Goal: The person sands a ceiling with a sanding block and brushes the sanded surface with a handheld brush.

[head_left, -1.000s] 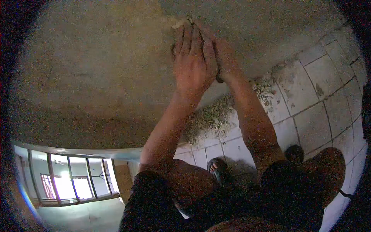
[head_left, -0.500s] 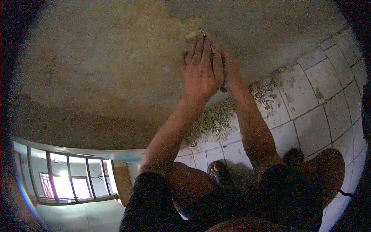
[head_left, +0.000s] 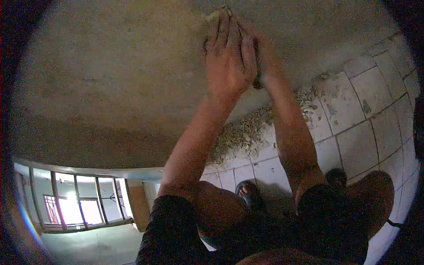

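Note:
High on the wall (head_left: 110, 88), both my hands work together on a scraper (head_left: 258, 83), of which only the dark handle end shows clearly. My left hand (head_left: 229, 57) lies over it with fingers long and close together, pressing toward the wall. Behind and to the right, my right hand (head_left: 256, 37) is closed around the handle, its fingers mostly covered by the left hand. A pale curl of loosened coating (head_left: 215, 15) sticks out at the left fingertips. The blade is hidden.
Scraped flakes (head_left: 243, 137) lie in a heap along the wall's foot on white floor tiles (head_left: 357, 132). My sandalled foot (head_left: 247, 192) stands near them. A barred window opening (head_left: 79, 203) is at lower left, beside a brown panel (head_left: 139, 201).
Both hands have slid farther up along the wall with the scraper, the pale curl moving ahead of the fingertips. My feet stay in about the same place.

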Demonstrator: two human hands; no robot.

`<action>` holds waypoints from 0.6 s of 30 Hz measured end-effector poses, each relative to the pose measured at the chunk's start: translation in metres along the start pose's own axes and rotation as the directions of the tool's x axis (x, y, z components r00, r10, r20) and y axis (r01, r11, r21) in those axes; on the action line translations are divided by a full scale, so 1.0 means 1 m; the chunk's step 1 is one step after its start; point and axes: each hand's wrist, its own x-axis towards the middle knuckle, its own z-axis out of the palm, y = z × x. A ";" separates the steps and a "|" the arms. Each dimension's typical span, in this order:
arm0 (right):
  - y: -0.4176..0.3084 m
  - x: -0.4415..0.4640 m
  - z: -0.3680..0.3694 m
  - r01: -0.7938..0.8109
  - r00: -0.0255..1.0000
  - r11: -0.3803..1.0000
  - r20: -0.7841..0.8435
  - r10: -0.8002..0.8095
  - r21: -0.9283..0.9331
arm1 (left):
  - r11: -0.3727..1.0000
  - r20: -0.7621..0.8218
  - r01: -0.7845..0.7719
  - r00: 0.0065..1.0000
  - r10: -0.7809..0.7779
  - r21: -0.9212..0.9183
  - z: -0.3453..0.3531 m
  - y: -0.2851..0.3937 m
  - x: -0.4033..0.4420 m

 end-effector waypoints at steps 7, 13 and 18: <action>-0.003 0.007 -0.002 -0.001 1.000 1.000 0.003 0.001 0.021 | 0.997 -0.038 -0.005 0.999 0.002 -0.081 -0.009 0.007 0.007; -0.005 0.019 0.008 0.002 1.000 0.999 0.012 -0.002 0.042 | 0.995 -0.089 -0.041 0.996 0.032 -0.095 -0.011 0.001 0.020; -0.007 0.027 0.020 0.011 1.000 0.998 0.008 -0.011 0.063 | 0.991 -0.027 0.053 0.998 -0.056 -0.120 -0.031 -0.002 0.031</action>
